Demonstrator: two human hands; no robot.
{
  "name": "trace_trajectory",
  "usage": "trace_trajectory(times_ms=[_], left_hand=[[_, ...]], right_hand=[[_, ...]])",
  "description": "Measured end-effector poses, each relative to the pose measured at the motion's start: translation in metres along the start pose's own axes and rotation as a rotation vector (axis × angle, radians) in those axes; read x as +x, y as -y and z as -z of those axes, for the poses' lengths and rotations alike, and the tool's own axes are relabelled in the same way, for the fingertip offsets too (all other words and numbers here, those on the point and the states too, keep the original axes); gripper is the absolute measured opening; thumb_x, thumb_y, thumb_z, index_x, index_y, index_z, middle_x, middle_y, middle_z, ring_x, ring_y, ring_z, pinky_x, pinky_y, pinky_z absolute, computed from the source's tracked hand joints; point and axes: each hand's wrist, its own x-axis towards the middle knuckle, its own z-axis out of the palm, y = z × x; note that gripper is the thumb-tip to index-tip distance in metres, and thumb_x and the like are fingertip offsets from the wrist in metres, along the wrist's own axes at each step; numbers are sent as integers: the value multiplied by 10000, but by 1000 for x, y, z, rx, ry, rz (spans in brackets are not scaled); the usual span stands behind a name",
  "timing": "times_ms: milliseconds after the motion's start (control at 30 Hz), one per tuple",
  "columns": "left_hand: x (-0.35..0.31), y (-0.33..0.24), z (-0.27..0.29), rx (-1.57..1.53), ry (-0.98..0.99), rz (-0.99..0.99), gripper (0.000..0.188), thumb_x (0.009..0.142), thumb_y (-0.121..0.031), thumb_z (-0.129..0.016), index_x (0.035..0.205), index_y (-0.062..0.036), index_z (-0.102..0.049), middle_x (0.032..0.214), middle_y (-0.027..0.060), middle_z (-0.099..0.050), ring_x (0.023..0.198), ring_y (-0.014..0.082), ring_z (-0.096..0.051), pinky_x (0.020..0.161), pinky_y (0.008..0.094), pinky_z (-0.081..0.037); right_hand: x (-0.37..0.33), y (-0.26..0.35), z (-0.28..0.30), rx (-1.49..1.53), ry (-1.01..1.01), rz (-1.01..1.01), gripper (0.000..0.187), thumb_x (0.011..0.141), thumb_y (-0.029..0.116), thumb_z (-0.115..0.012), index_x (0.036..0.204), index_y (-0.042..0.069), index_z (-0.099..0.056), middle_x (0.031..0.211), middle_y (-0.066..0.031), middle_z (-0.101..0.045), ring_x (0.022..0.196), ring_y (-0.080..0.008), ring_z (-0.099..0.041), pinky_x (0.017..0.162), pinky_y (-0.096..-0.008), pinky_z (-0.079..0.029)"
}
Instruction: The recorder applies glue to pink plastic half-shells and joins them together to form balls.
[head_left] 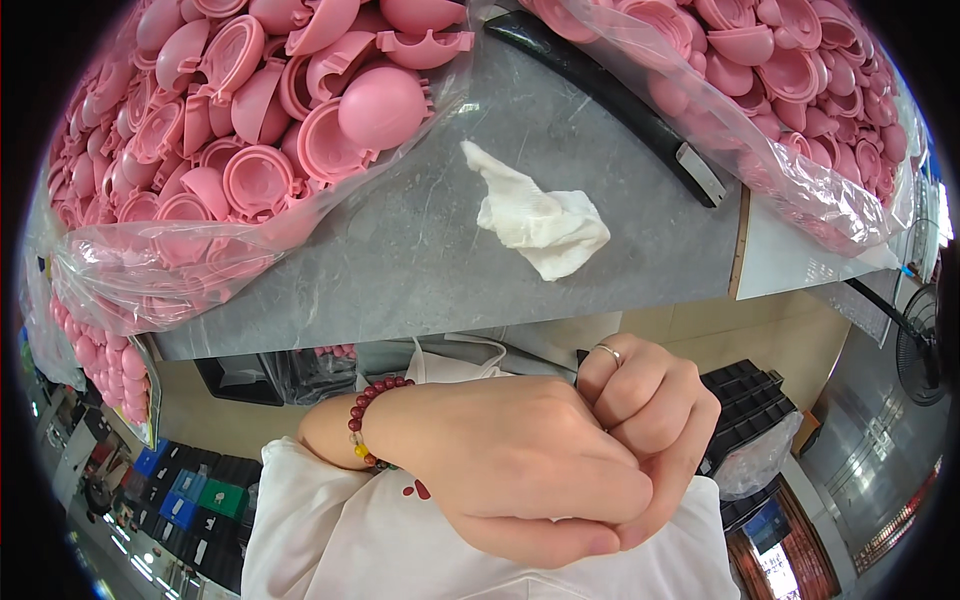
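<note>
Close in front of my white top, my left hand (545, 465) and my right hand (655, 400) are drawn together, touching. A dark red bead bracelet (358, 425) circles my left wrist. The left hand's fingers are curled in and its thumb is pressed against them. My right hand, with a thin ring (608, 352) on one finger, is folded too, partly behind the left. Whatever lies inside either hand is hidden. Beyond them, a crumpled white cloth (545, 222) lies on the grey table (400, 270).
Clear plastic bags of pink, rounded plastic half-shells (262, 182) lie at the left and pink shell pieces (790, 75) at the far right. A long black bar (610, 95) with a metal end is beside the right bag. Black crates (745, 405) and a fan (918, 345) stand at the right.
</note>
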Motion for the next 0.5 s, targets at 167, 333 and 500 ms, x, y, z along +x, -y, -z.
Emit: trace_trajectory(times_ms=[167,333,500], left_hand=[[-3,-4,1,80,16,41,106,723,-9,-524,629,8,-476,537,49,-444,401,190,-439,349,292,-332],[-3,0,-3,72,-33,-1,151,745,-27,-532,610,0,-470,530,47,-441,394,190,-431,347,293,-328],[-3,-2,0,60,-8,58,147,768,-43,-524,637,9,-481,534,59,-449,396,197,-432,351,294,-338]], right_hand=[[-1,2,3,-3,31,-65,142,755,149,-641,746,274,-707,512,39,-352,471,-106,-275,429,-231,-187],[1,6,6,3,75,-95,144,751,141,-646,742,273,-704,513,40,-374,475,-109,-297,433,-230,-201],[0,1,1,20,-31,-45,234,704,13,-537,705,175,-705,502,25,-331,444,-126,-270,420,-270,-187]])
